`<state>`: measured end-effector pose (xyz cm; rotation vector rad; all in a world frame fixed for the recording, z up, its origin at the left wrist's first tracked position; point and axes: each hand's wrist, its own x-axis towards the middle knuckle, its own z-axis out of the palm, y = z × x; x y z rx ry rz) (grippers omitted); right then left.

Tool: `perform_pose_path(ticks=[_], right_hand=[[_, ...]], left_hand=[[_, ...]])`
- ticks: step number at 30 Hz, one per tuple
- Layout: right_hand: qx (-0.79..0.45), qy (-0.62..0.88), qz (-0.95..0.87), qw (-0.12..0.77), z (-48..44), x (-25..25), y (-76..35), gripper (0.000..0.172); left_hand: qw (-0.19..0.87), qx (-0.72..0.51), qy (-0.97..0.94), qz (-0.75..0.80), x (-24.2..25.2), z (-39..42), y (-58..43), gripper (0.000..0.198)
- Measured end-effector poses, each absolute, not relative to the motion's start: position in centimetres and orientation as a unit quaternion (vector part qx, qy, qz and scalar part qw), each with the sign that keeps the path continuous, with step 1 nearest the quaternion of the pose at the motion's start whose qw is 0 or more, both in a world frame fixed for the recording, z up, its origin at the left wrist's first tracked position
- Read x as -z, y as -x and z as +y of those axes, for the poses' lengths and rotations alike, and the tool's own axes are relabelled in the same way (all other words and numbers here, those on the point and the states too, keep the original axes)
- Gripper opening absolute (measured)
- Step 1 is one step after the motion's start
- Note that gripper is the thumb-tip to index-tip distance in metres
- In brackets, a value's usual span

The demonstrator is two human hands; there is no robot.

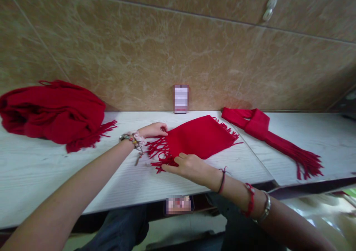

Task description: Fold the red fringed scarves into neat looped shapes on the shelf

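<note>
A red scarf (pixel 197 137) with fringe at both ends lies folded into a flat panel on the white wood-grain table (pixel 133 191). My left hand (pixel 155 129) is at its far left corner, fingers curled closed on the edge; the fingertips are partly hidden. At the near left corner, my right hand (pixel 191 167) has its fingers bent down on the cloth and fringe, closed on that corner. Loose strands of fringe spread between the two hands.
A big bunched heap of red scarves (pixel 52 113) sits at the left. To the right lies another red scarf (pixel 278 143), narrowly folded and knotted or looped. A small blurred box-like object (pixel 181 98) stands against the brown marbled wall (pixel 139 50). A phone-like object (pixel 178 205) shows below the table edge.
</note>
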<state>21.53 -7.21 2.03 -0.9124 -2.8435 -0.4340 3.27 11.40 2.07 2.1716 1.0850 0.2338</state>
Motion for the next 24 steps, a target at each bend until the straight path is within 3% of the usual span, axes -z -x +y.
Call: perform_pose_path(ticks=[9, 17, 20, 24], right_hand=[[0.103, 0.357, -0.927, 0.059, -6.8, -1.9, -21.8, 0.019], [0.125, 0.323, -0.938, 0.035, -7.1, -2.4, -20.9, 0.019], [0.1, 0.352, -0.924, 0.106, -6.5, -2.3, -21.1, 0.016], [-0.021, 0.514, -0.784, 0.348, -5.1, -2.9, -23.7, 0.014]], left_hand=[[0.422, -0.141, -0.805, 0.393, -1.8, 11.0, -2.4, 0.046], [0.44, -0.144, -0.78, 0.422, -2.3, 10.0, -2.5, 0.047], [0.527, -0.153, -0.727, 0.412, -3.7, 9.5, -2.6, 0.049], [0.648, -0.274, -0.607, 0.37, -6.4, 10.2, -4.8, 0.029]])
